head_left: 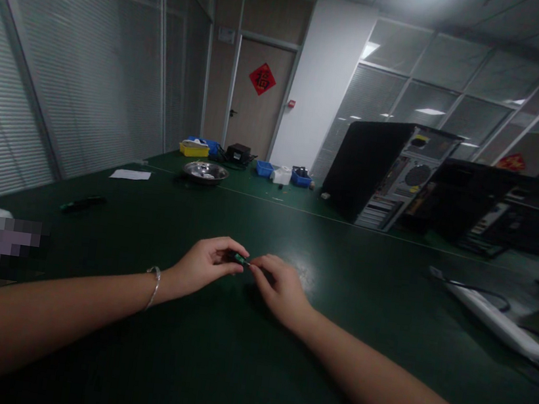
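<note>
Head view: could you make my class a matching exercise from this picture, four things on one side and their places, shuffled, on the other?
Things
1. Small green piece
2. Silver bracelet
3. Metal bowl
4. Red diamond sign

Places
A. On the door
B. On the green table, near a yellow bin
C. Between the fingertips of the left hand
D. Around the left wrist

Pairs: 1-C, 2-D, 3-B, 4-A

Open tabletop ahead, bowl beyond, probable power strip right
</note>
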### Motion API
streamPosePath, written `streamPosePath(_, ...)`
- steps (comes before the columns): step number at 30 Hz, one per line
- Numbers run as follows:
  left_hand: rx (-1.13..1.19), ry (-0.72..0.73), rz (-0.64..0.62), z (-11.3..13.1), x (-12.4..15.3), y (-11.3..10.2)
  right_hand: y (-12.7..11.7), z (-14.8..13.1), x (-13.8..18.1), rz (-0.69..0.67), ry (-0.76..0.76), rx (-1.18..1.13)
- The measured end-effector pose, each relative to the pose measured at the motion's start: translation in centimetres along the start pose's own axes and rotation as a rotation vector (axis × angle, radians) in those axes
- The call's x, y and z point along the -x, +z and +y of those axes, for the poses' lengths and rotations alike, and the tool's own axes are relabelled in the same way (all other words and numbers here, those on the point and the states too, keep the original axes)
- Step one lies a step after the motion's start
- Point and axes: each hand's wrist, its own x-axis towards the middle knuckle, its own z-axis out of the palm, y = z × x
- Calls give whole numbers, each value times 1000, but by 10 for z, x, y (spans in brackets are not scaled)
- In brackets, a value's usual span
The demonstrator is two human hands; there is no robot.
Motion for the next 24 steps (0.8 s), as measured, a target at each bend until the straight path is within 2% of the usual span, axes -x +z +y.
streamPosePath(4,-21,24,-27,1,1,0,-3,-3,0,-9,-5,0)
streamPosePath(15,204,-136,5,3,-1,3,1,-1,1,31,-45,-73)
streamPosePath(24,140,-148,9,6,-3,-1,1,1,1,72,6,-94)
